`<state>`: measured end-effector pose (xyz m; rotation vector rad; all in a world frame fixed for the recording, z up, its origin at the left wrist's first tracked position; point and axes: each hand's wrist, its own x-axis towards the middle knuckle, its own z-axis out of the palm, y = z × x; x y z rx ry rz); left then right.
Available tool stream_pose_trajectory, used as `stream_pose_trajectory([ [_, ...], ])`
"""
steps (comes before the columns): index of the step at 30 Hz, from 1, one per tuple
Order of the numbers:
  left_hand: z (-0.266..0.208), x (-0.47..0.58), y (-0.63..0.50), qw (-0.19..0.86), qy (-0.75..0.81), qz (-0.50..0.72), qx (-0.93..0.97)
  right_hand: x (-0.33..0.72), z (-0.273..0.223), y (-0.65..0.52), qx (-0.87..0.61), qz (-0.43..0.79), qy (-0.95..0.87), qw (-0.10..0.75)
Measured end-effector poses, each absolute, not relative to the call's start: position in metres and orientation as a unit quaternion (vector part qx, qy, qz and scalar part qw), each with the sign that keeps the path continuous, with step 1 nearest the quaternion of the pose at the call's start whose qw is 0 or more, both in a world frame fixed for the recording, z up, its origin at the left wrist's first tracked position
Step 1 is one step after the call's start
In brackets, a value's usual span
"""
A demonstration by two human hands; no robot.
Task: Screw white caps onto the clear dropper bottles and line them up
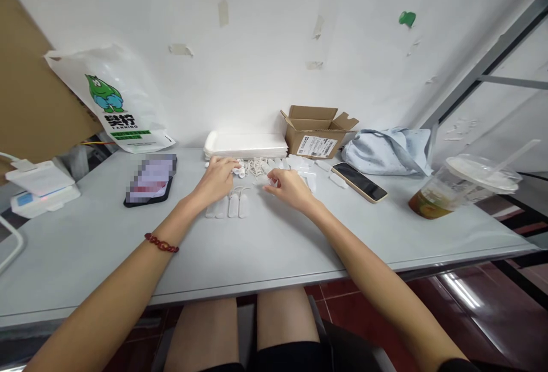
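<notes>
My left hand (217, 179) lies over the left side of a heap of small white cords (256, 166), its fingers stretched toward the heap and resting at small white pieces. To the right of the heap, my right hand (291, 187) has thumb and forefinger bent together in a pinch; whatever is between them is too small to make out. Below and between the hands, several translucent white tag-like pieces (233, 206) lie in a row, with thin cord loops at their upper ends. More translucent pieces (306, 169) are scattered behind my right hand.
Behind the heap stand a stack of white trays (246, 144) and an open cardboard box (317, 135). Phones lie left (152, 181) and right (362, 182). A drink cup (462, 186), a light blue cloth (387, 152), a white bag (115, 101) and a charger (43, 186) flank them.
</notes>
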<state>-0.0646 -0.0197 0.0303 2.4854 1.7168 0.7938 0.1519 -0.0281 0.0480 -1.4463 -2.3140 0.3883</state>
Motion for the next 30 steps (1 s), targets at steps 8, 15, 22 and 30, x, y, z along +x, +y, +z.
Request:
stream_pose_trajectory([
  [8,0.027,-0.070,0.000,0.037,0.534,0.214,0.817,0.151,0.045,-0.028,-0.504,0.118,-0.838,0.176],
  [15,0.033,-0.066,0.000,0.056,0.547,0.199,0.811,0.150,0.041,-0.026,-0.488,0.116,-0.845,0.188],
  [22,0.044,-0.057,-0.019,-0.012,0.523,0.271,0.808,0.150,0.042,-0.028,-0.486,0.128,-0.835,0.224],
  [30,0.046,-0.039,-0.039,-0.048,0.468,0.278,0.838,0.148,0.041,-0.027,-0.438,0.166,-0.809,0.356],
])
